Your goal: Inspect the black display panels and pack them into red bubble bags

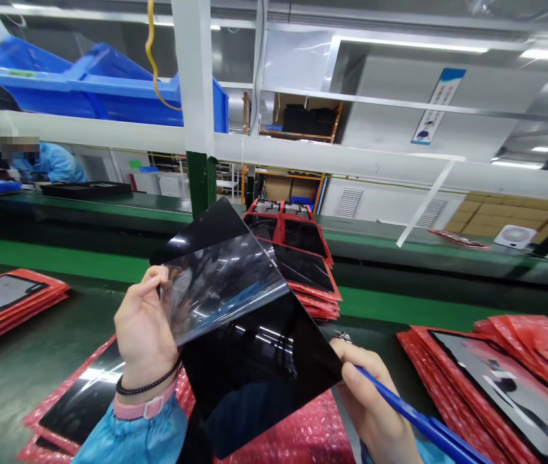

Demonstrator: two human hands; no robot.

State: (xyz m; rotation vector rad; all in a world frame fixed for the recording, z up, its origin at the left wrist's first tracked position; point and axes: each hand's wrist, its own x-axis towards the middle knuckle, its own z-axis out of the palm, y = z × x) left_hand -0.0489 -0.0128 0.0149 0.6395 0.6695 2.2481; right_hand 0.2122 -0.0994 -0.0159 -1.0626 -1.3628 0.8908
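My left hand (144,325) is closed, pinching the edge of a clear plastic film (223,280). The film lies partly over a glossy black screen panel (267,364), lifted at the left; I cannot tell how much of it still sticks. My right hand (375,403) grips the panel's lower right corner between thumb and fingers. A blue pen (429,428) is also held in that hand, pointing down to the right. The panel is tilted in the air above red bubble wrap (298,432), and reflections show on its surface.
Stacks of screens in red bubble wrap stand at the left (17,299), behind the panel (303,274) and at the right (501,386). Another wrapped screen (83,393) lies near my left wrist. A white post (194,77) and blue bins (95,84) rise beyond. A co-worker (56,164) sits far left.
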